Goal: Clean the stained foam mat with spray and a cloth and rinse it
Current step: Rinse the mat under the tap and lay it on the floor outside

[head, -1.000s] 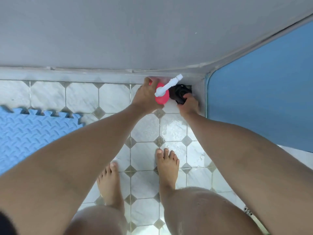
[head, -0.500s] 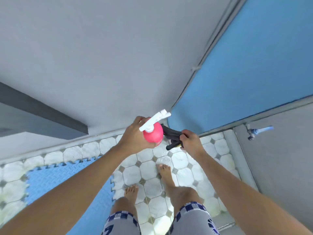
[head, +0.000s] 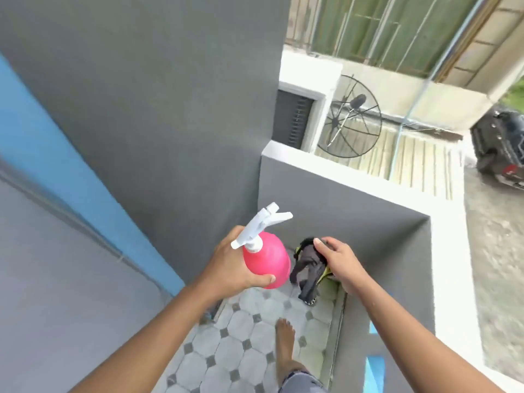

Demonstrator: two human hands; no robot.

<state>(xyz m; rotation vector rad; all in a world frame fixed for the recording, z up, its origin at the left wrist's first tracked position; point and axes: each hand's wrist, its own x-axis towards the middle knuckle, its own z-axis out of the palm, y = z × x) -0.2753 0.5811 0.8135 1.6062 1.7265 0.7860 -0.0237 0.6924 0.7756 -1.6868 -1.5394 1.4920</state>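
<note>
A: Bottle (head: 266, 260) first, in the one head view. Where is it?

B: The left hand (head: 234, 265) wraps the pink bottle from the side, thumb under its belly. The white trigger (head: 262, 225) points up and away to the right, so the long axis tilts away from the body.

A: And the cloth (head: 307, 268)?

B: A dark cloth with a yellow-green edge hangs down from the right hand (head: 338, 262), which closes over its top. It is just beside the bottle, to its right. Both grips are full; neither hand is free.

A: The mat?

B: Not in view. That is the relation the next move turns on, I think: the person holds both tools but faces a corner, so a turn is needed before any spraying. I cannot tell from here which hand is nearer the mat.

A: What is around?

B: A grey wall (head: 170, 109) ahead, a blue panel (head: 56, 154) at left, a low parapet (head: 397, 222) close on the right, tiled floor (head: 243, 347) below with one bare foot (head: 285, 338). Beyond the parapet stand a wire dish (head: 350, 117) and a dark car (head: 502, 146).

A: Anything in the way?

B: The parapet stands near the right arm; a turn that way looks tight.
</note>
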